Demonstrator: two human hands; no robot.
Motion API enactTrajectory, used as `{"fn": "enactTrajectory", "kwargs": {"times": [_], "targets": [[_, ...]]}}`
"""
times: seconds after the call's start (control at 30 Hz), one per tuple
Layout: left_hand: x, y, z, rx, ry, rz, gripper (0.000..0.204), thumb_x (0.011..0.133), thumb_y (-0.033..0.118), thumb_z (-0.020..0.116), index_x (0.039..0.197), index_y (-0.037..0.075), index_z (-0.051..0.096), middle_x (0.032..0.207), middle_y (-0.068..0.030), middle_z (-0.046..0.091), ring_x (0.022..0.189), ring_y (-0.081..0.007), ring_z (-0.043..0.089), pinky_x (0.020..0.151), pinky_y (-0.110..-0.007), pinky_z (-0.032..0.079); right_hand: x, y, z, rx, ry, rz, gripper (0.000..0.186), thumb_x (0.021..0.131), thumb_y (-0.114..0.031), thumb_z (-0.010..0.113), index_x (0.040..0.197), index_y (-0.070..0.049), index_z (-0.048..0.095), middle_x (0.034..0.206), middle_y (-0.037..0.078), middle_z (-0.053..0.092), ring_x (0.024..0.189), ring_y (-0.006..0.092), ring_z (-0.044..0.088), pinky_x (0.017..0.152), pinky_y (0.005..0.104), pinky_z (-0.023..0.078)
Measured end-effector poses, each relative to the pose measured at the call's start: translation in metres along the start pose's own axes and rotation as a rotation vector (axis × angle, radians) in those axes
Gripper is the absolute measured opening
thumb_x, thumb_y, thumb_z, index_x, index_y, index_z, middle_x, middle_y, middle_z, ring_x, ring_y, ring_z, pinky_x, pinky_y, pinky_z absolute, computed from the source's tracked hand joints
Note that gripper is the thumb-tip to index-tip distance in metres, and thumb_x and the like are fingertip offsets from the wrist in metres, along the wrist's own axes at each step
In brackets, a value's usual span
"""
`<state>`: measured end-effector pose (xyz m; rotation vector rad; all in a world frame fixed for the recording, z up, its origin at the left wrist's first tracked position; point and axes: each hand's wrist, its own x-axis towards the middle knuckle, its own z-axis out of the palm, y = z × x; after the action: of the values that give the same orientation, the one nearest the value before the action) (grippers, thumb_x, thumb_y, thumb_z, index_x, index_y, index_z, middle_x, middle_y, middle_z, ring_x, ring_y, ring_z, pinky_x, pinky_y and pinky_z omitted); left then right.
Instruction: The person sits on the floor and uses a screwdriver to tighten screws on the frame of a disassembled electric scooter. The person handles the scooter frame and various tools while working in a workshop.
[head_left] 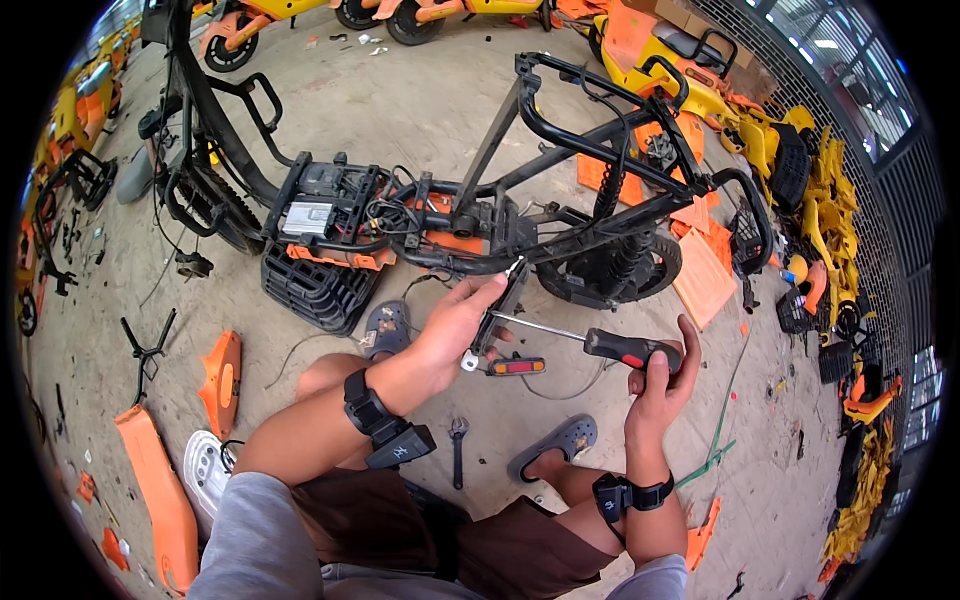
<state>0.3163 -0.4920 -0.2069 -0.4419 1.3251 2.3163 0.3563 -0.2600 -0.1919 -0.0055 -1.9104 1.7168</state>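
My right hand [655, 390] is closed around the black-and-red handle of a screwdriver [625, 350], its index finger stretched out along the far side. The screwdriver's shaft points left, and its tip meets a dark narrow part [508, 300] that my left hand [455, 325] grips. Where this part ends near the frame is partly hidden by my fingers. Just below it is a small red-and-yellow light [515, 367]; whether it is joined to the part I cannot tell. Beyond my hands stands a stripped black scooter frame [490, 190] with exposed wiring.
An adjustable wrench [458, 450] lies on the floor between my feet. A black plastic basket [315, 290] sits under the frame's front half. Orange panels [160, 500] are strewn left and right. Yellow body parts [830, 200] are heaped along the right wall, and yellow scooters stand at the back.
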Motion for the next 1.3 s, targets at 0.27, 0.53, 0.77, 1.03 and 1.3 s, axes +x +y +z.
{"fn": "enactTrajectory", "kwargs": {"times": [0.27, 0.53, 0.77, 1.03, 1.3], "targets": [[0.000, -0.002, -0.003, -0.062, -0.002, 0.031, 0.036, 0.095, 0.044, 0.057, 0.106, 0.011, 0.053, 0.083, -0.0012, 0.059, 0.064, -0.0123, 0.062, 0.045, -0.026, 0.045, 0.000, -0.001, -0.011, -0.006, -0.090, 0.170, 0.038, 0.097, -0.026, 0.055, 0.124, 0.001, 0.057, 0.068, -0.004, 0.046, 0.051, 0.0026, 0.040, 0.044, 0.0188, 0.029], [0.003, -0.004, -0.006, -0.047, -0.004, 0.024, 0.041, 0.094, 0.046, 0.057, 0.113, 0.010, 0.051, 0.089, -0.0016, 0.059, 0.068, -0.0133, 0.063, 0.047, -0.027, 0.045, -0.004, 0.007, -0.011, -0.036, -0.045, 0.041, 0.043, 0.090, -0.022, 0.063, 0.125, 0.002, 0.058, 0.072, -0.004, 0.048, 0.059, 0.0023, 0.041, 0.051, 0.0172, 0.031], [0.003, -0.004, -0.004, -0.024, 0.001, 0.016, 0.036, 0.097, 0.043, 0.053, 0.114, 0.011, 0.050, 0.094, -0.0040, 0.064, 0.070, -0.0129, 0.061, 0.049, -0.027, 0.045, -0.001, 0.005, -0.012, 0.074, -0.051, 0.114, 0.047, 0.094, -0.027, 0.060, 0.130, 0.003, 0.055, 0.070, -0.005, 0.047, 0.050, 0.0014, 0.037, 0.043, 0.0184, 0.028], [0.000, -0.001, -0.002, -0.012, 0.004, -0.007, 0.033, 0.098, 0.041, 0.051, 0.110, 0.010, 0.047, 0.096, -0.0062, 0.066, 0.072, -0.0133, 0.061, 0.048, -0.026, 0.045, 0.000, 0.006, -0.011, -0.009, -0.040, 0.134, 0.044, 0.098, -0.028, 0.055, 0.131, 0.001, 0.055, 0.068, -0.004, 0.046, 0.047, 0.0012, 0.035, 0.042, 0.0189, 0.024], [0.001, -0.002, -0.002, -0.014, -0.004, 0.004, 0.034, 0.098, 0.042, 0.051, 0.110, 0.011, 0.047, 0.095, -0.0061, 0.066, 0.072, -0.0135, 0.062, 0.049, -0.026, 0.045, -0.001, 0.004, -0.010, -0.019, -0.051, 0.126, 0.047, 0.099, -0.029, 0.052, 0.135, 0.001, 0.050, 0.069, -0.004, 0.049, 0.048, 0.0016, 0.038, 0.042, 0.0186, 0.028]]}}
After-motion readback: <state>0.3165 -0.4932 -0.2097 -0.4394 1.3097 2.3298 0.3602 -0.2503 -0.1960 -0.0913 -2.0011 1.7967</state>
